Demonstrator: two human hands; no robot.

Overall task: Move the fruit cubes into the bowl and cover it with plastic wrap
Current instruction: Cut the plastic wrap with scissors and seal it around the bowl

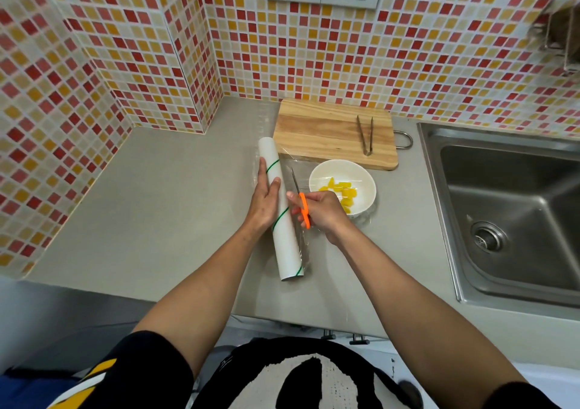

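A white bowl point(364, 182) with several yellow fruit cubes point(342, 189) stands on the grey counter, and a clear sheet of plastic wrap point(301, 170) stretches over it from the roll. The white roll of wrap point(284, 239) with green stripes lies on the counter left of the bowl. My left hand point(265, 200) rests flat on the roll with straight fingers. My right hand point(317, 212) grips orange-handled scissors point(299, 195), whose blades lie along the wrap between roll and bowl.
A wooden cutting board point(326, 132) lies behind the bowl with metal tongs point(365, 134) on it. A steel sink point(514, 207) takes up the right side. Tiled walls close off the back and left. The counter's front edge runs just below the roll.
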